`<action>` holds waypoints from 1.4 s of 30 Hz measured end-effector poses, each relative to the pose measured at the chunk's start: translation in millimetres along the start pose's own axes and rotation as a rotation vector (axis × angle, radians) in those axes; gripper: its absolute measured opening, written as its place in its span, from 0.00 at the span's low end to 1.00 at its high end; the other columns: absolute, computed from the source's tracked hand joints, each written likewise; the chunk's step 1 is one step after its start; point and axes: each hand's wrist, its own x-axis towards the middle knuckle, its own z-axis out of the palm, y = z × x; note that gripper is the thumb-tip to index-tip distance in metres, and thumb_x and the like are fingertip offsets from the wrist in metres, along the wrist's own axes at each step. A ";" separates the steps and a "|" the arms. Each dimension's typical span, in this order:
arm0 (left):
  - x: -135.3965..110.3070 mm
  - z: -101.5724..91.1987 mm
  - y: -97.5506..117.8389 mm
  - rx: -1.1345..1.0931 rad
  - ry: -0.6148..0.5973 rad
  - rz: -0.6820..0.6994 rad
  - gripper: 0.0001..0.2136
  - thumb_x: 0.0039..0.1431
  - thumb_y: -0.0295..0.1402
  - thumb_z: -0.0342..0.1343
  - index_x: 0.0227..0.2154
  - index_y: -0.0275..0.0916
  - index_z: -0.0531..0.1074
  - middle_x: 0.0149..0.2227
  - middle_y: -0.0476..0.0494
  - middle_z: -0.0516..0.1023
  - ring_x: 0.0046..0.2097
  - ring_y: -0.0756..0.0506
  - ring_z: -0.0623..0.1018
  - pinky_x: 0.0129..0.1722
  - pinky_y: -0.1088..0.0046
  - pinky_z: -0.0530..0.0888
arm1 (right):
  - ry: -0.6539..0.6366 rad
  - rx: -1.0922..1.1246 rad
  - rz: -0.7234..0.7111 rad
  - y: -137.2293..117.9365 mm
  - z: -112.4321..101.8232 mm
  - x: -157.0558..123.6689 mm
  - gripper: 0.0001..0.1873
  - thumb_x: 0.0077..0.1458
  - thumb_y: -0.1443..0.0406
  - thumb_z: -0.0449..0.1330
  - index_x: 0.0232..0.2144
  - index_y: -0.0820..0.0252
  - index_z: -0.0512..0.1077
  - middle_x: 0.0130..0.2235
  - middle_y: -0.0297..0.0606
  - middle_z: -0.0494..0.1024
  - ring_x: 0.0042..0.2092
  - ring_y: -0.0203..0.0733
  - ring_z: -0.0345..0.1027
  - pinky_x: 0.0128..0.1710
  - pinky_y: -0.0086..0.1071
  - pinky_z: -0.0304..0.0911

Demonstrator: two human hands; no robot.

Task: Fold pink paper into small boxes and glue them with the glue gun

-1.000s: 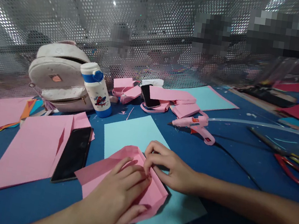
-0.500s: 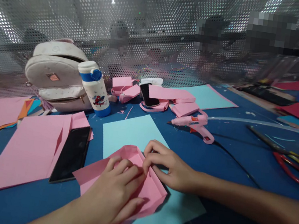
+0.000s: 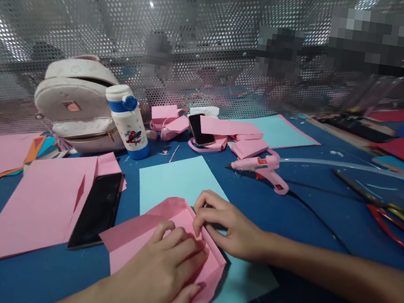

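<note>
A folded pink paper (image 3: 139, 235) lies on a light blue sheet (image 3: 179, 181) on the blue table. My left hand (image 3: 165, 277) presses down on the pink paper, fingers bent and close together over its middle. My right hand (image 3: 227, 225) comes in from the right and pinches the paper's raised right edge with curled fingers. The near part of the pink paper is hidden under my left hand.
A black phone (image 3: 98, 209) lies on a large pink sheet (image 3: 38, 204) at the left. Behind stand a white bottle (image 3: 128, 121) and a pale backpack (image 3: 75, 101). A pink glue gun (image 3: 263, 169) lies behind my right hand. Pink scraps and a second phone (image 3: 200, 129) sit further back.
My left hand has slid a little to the right and nearer over the pink paper, its fingers more curled. The right hand has stayed on the paper's edge.
</note>
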 end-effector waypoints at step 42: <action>89.5 12.3 97.8 -0.330 0.133 0.148 0.23 0.67 0.33 0.50 0.62 0.31 0.61 0.65 0.34 0.64 0.65 0.41 0.66 0.65 0.64 0.65 | 0.006 -1.169 0.444 -22.1 -186.5 -89.8 0.18 0.65 0.55 0.52 0.50 0.56 0.71 0.50 0.43 0.79 0.49 0.54 0.73 0.43 0.42 0.66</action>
